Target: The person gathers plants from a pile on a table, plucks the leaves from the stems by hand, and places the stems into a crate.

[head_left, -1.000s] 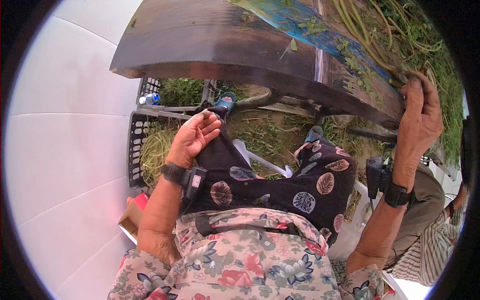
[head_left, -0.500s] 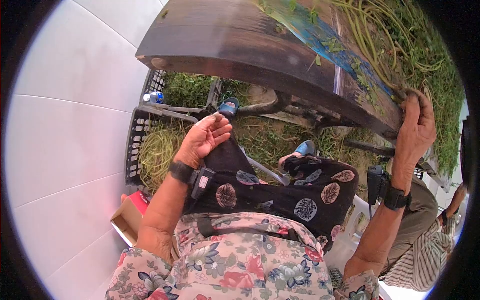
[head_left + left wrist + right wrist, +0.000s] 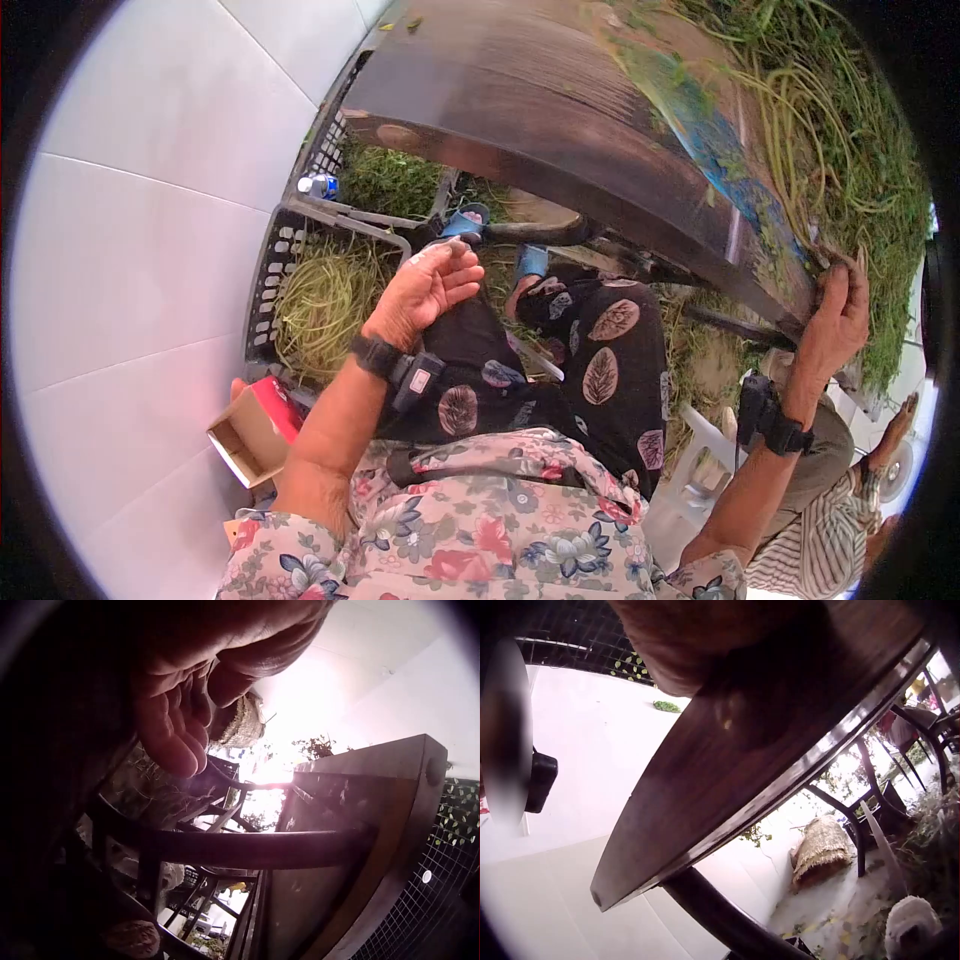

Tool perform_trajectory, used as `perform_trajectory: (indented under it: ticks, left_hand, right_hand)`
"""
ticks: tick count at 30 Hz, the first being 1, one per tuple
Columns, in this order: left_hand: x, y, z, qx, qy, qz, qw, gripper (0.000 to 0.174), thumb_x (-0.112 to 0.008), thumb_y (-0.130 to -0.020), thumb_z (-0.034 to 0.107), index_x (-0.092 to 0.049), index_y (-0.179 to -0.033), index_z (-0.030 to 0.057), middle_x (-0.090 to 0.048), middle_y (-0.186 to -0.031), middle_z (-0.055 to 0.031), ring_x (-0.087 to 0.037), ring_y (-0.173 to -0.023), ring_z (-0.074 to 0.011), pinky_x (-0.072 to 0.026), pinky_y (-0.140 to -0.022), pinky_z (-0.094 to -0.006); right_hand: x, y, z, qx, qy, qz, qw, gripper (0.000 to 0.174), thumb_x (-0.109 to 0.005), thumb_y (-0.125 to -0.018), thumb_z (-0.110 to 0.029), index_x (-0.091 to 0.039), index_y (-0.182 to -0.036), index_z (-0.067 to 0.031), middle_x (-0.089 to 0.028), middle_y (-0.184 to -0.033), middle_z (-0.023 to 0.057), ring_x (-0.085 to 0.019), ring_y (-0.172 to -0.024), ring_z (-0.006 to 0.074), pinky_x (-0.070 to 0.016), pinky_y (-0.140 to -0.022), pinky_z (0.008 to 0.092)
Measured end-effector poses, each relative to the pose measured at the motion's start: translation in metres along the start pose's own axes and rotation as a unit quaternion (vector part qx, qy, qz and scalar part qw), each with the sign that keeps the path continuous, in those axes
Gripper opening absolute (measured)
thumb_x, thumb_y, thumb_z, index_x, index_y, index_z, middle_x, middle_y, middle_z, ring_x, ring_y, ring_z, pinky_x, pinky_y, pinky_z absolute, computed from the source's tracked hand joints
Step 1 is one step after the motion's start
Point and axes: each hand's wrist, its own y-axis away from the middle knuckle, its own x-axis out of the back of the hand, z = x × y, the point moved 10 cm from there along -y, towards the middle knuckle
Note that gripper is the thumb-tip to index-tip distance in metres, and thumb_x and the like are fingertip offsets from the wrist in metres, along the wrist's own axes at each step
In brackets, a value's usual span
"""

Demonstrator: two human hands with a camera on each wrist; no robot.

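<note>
My right hand [image 3: 833,325] is at the near right edge of the dark wooden table [image 3: 520,90]. Its thumb and fingers pinch the ends of long green stems [image 3: 800,215], which trail away over the tabletop. In the right wrist view, the table's edge fills the middle and hides most of the fingers. My left hand [image 3: 425,290] hovers above my lap, palm turned up and fingers loosely curled, with nothing visible in it. In the left wrist view, those fingers [image 3: 172,742] hang near the table's underside and dark metal legs.
A leafy green heap [image 3: 880,190] covers the table's right side, beside a blue plastic sheet [image 3: 715,150]. Black crates at left hold pale stems [image 3: 325,300] and greens [image 3: 390,180]. An open cardboard box [image 3: 255,435] lies by my left elbow. Another person's striped clothing [image 3: 825,535] shows at right.
The head view has turned, so the table sits further right and tilted. My right foot has drawn in toward the left one. The right hand stays at the stems; the left still hovers.
</note>
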Motion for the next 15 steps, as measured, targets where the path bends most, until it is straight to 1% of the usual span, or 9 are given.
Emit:
perform_trajectory:
  ticks: [1,2,4,8,10,12,14,15]
  left_hand:
    - [0.002,0.001,0.002,-0.001,0.002,0.002,1.000,0.018,-0.047,-0.089,0.017,-0.056,-0.096,0.0033,-0.062,-0.090,-0.0125,-0.063,-0.081,-0.0254,-0.0543,-0.070,-0.0382]
    - [0.008,0.003,0.002,0.002,0.014,0.001,1.000,0.019,-0.046,-0.089,0.017,-0.055,-0.099,0.0031,-0.062,-0.092,-0.0123,-0.063,-0.082,-0.0247,-0.0543,-0.070,-0.0376]
    - [0.007,0.003,0.005,0.005,0.033,-0.013,0.999,0.023,-0.044,-0.091,0.017,-0.054,-0.106,0.0027,-0.063,-0.094,-0.0120,-0.063,-0.084,-0.0231,-0.0544,-0.071,-0.0365]
    - [0.004,0.001,0.010,-0.006,0.043,-0.019,0.999,0.024,-0.045,-0.091,0.018,-0.055,-0.105,0.0029,-0.063,-0.094,-0.0119,-0.063,-0.084,-0.0229,-0.0543,-0.071,-0.0368]
    - [0.003,-0.001,0.013,-0.016,0.044,-0.037,0.998,0.023,-0.045,-0.090,0.019,-0.055,-0.105,0.0030,-0.063,-0.094,-0.0120,-0.063,-0.084,-0.0229,-0.0543,-0.071,-0.0370]
    - [0.010,0.006,0.017,-0.020,0.050,-0.012,0.998,0.023,-0.045,-0.090,0.019,-0.055,-0.104,0.0028,-0.063,-0.095,-0.0124,-0.063,-0.084,-0.0231,-0.0544,-0.071,-0.0369]
    - [0.024,0.009,0.020,-0.019,0.070,0.001,0.997,0.023,-0.046,-0.090,0.019,-0.056,-0.102,0.0023,-0.063,-0.095,-0.0134,-0.063,-0.084,-0.0242,-0.0545,-0.071,-0.0378]
    - [0.024,0.009,0.019,-0.006,0.107,-0.048,0.993,0.022,-0.046,-0.090,0.019,-0.056,-0.100,0.0021,-0.063,-0.096,-0.0142,-0.063,-0.084,-0.0253,-0.0542,-0.071,-0.0395]
  right_hand:
    - [-0.001,0.000,0.001,-0.001,-0.003,0.001,1.000,0.023,-0.053,-0.087,-0.022,-0.061,-0.098,-0.0044,-0.057,-0.081,-0.0007,-0.049,-0.073,0.0068,-0.0409,-0.068,0.0213]
    - [-0.003,0.000,0.000,-0.005,0.005,0.009,1.000,0.024,-0.053,-0.087,-0.022,-0.061,-0.099,-0.0031,-0.058,-0.082,0.0002,-0.051,-0.074,0.0080,-0.0417,-0.070,0.0224]
    - [-0.003,0.000,-0.009,0.016,0.050,0.004,0.999,0.025,-0.052,-0.087,-0.021,-0.061,-0.099,-0.0017,-0.059,-0.084,0.0015,-0.052,-0.076,0.0093,-0.0422,-0.071,0.0234]
    - [-0.004,-0.002,-0.026,0.054,0.137,-0.001,0.989,0.026,-0.053,-0.087,-0.020,-0.060,-0.100,0.0006,-0.062,-0.089,0.0039,-0.054,-0.080,0.0113,-0.0430,-0.075,0.0251]
    - [-0.004,-0.003,-0.022,0.046,0.120,-0.003,0.992,0.026,-0.053,-0.086,-0.020,-0.060,-0.100,0.0007,-0.062,-0.090,0.0044,-0.054,-0.081,0.0117,-0.0431,-0.075,0.0254]
    - [-0.003,-0.005,-0.013,0.030,0.110,0.005,0.993,0.026,-0.053,-0.086,-0.020,-0.060,-0.101,0.0009,-0.062,-0.091,0.0050,-0.054,-0.082,0.0115,-0.0432,-0.075,0.0255]
    - [-0.003,-0.007,-0.008,0.033,0.107,0.016,0.994,0.026,-0.053,-0.087,-0.020,-0.060,-0.101,0.0008,-0.062,-0.091,0.0050,-0.054,-0.081,0.0113,-0.0432,-0.075,0.0252]
    - [0.000,-0.005,-0.006,0.032,0.110,0.021,0.993,0.026,-0.052,-0.087,-0.020,-0.060,-0.101,0.0008,-0.062,-0.091,0.0050,-0.054,-0.081,0.0112,-0.0432,-0.075,0.0250]
